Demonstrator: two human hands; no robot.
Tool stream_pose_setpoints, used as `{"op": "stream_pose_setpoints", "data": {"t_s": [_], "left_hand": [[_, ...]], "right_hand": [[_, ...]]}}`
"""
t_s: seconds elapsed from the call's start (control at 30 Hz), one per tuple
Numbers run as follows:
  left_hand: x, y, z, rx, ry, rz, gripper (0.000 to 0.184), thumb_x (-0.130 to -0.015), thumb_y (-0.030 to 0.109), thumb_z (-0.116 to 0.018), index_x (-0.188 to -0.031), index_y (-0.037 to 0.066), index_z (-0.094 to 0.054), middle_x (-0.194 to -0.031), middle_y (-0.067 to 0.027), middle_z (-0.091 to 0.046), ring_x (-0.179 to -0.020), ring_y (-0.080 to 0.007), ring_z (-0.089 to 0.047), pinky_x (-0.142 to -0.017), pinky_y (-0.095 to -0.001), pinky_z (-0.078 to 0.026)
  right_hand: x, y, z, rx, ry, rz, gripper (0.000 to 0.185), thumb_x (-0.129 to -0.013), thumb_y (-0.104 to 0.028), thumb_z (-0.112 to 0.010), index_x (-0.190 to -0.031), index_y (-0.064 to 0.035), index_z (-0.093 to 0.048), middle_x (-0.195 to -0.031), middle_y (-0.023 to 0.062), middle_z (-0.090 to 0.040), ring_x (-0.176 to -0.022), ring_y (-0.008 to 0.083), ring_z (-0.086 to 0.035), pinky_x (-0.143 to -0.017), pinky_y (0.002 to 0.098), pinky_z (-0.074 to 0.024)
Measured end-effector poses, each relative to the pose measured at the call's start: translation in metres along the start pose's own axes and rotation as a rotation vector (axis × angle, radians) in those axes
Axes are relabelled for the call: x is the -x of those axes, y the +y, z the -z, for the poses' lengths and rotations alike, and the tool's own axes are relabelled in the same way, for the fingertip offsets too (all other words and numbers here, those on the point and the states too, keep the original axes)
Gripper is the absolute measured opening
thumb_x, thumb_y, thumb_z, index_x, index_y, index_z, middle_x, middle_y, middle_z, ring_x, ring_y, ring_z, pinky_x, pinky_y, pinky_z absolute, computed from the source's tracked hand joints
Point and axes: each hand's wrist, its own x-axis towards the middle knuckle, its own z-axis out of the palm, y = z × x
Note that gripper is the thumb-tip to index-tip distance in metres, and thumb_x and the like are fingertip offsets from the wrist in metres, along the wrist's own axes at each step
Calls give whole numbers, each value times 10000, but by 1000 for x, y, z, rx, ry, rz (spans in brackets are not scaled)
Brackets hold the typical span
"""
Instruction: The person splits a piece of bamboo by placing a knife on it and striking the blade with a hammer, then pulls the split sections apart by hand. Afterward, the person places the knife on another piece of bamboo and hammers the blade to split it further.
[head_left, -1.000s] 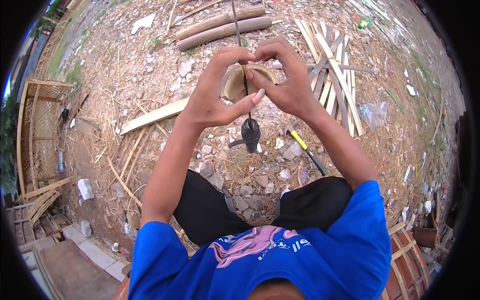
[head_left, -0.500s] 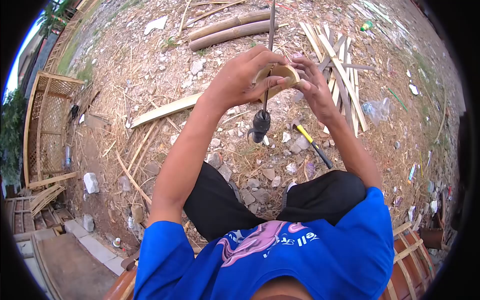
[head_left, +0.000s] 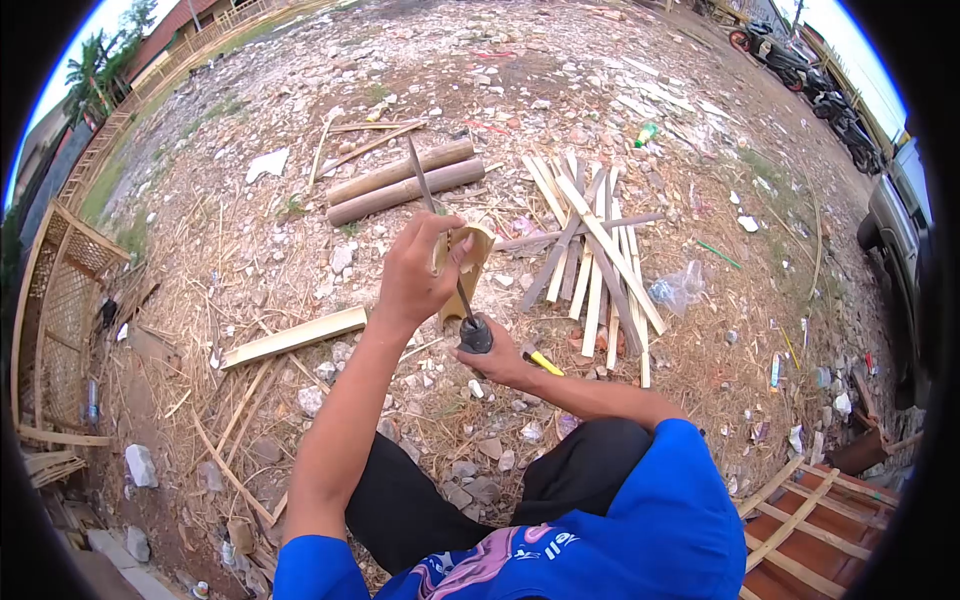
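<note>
My left hand (head_left: 412,275) is closed on the upper part of a short split bamboo piece (head_left: 475,262), which is tilted in front of me. A long dark knife blade (head_left: 422,176) runs past the thumb and fingers, up against the bamboo. Whether the blade is sunk into it I cannot tell. My right hand (head_left: 500,360) is wrapped round the knife's black handle (head_left: 475,336) below the bamboo. Beside that hand, a yellow-handled tool (head_left: 543,362) lies on the ground, mostly hidden by my forearm.
Crossed bamboo strips (head_left: 600,250) lie to the right, near a plastic bag (head_left: 680,288). Whole bamboo poles (head_left: 405,185) rest farther out. One long split length (head_left: 295,338) is at the left. A lattice panel (head_left: 62,310) stands at far left; stones litter the ground.
My right hand has left the bamboo and taken hold of the knife handle. The bamboo and knife have moved lower and left in view. The camera has tilted up, showing motorbikes and a vehicle.
</note>
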Motion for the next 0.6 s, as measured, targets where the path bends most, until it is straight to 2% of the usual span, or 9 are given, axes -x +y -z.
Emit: {"op": "stream_pose_setpoints", "data": {"t_s": [0.03, 0.13, 0.17, 0.4, 0.43, 0.53, 0.57, 0.6], "left_hand": [[-2, 0, 1, -5, 16, -7, 217, -854, 98, -674, -1042, 55, -573, -937, -143, -573, -860, -350, -591, -731, -414, -467], [-1, -2, 0, -5, 41, -5, 225, -861, 82, -664, -1052, 27, -556, -925, -163, -532, -847, -351, -558, -731, -408, -449], [1, -4, 1, -1, 36, -10, 228, -864, 79, -660, -1054, 18, -551, -920, -169, -519, -838, -351, -548, -729, -407, -444], [10, 5, -8, -13, -57, -8, 255, -869, 40, -611, -1097, -14, -509, -943, -196, -482, -889, -376, -512, -773, -442, -419], [12, 9, -9, -25, -90, 14, 302, -839, 19, -605, -1119, -8, -497, -963, -200, -471, -931, -385, -497, -821, -456, -416], [15, 15, -12, -42, -77, -54, 346, -794, 6, -611, -1119, -5, -493, -965, -200, -466, -932, -384, -495, -838, -460, -424], [13, 14, -10, -46, -88, -51, 397, -741, -3, -620, -1117, -8, -492, -973, -203, -470, -952, -385, -496, -849, -462, -427], [12, 9, -8, -47, -64, -38, 416, -737, -5, -622, -1133, -8, -495, -976, -198, -467, -942, -381, -499, -840, -452, -427]], "right_hand": [[-5, -1, -2, 81, 110, 177, 342, -761, -174, -800, -925, -65, -521, -704, -21, -543, -593, 68, -504, -545, 254, -414], [-6, -19, 7, 91, 89, 104, 298, -740, -167, -784, -862, -55, -536, -685, -27, -534, -592, 68, -498, -544, 260, -412], [-5, -13, 8, 104, 83, 3, 322, -733, -160, -755, -968, -14, -592, -805, 22, -597, -710, 99, -539, -665, 271, -457], [28, -74, 34, 206, 25, -307, 208, -738, -153, -711, -829, -18, -582, -667, 0, -567, -574, 96, -521, -551, 282, -437], [29, -83, 42, 203, -43, -396, 210, -733, -153, -717, -836, -21, -588, -675, 3, -579, -581, 101, -535, -547, 285, -438], [33, -100, 55, 291, -52, -492, 192, -726, -151, -716, -807, -24, -597, -667, 10, -588, -562, 109, -538, -541, 289, -447], [32, -99, 56, 287, -58, -473, 198, -728, -156, -715, -813, -20, -599, -667, 12, -587, -557, 115, -535, -537, 294, -446], [28, -101, 55, 286, -61, -450, 204, -729, -161, -713, -819, -15, -602, -666, 15, -585, -552, 122, -532, -533, 298, -446]]}}
